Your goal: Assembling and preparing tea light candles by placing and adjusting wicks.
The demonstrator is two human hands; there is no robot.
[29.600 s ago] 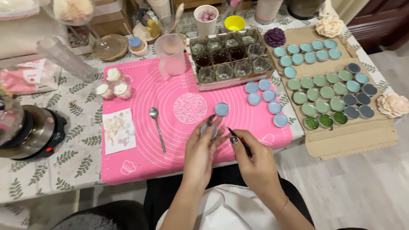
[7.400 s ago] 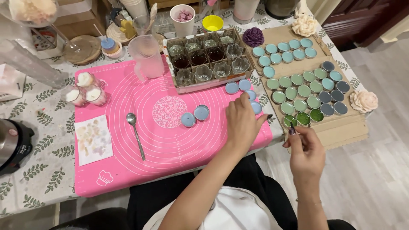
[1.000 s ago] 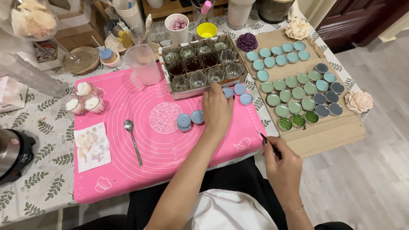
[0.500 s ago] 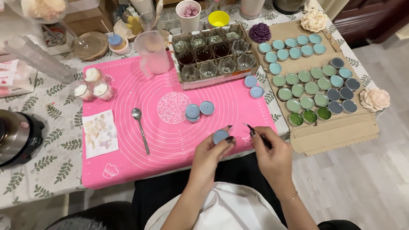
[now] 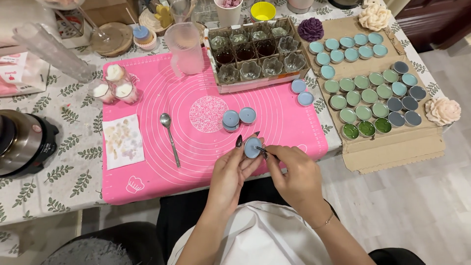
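From above: the left hand (image 5: 234,169) is pinching a small blue tealight (image 5: 252,147) between its fingertips, right over the near edge of the pink mat (image 5: 162,162). The right hand (image 5: 293,172) is closed around a thin dark tool (image 5: 261,149), with the tip touching the tealight's top. Just beyond on the mat there's a little stack of blue tealights (image 5: 230,119) with another one (image 5: 247,115) touching it, plus a spoon (image 5: 170,137) off to the left. Over at the right edge of the table, a cardboard tray (image 5: 392,147) is packed with rows of green, teal and grey tealights. A box of glass cups (image 5: 255,64) sits at the mat's far edge, next to a plastic jug (image 5: 186,49).
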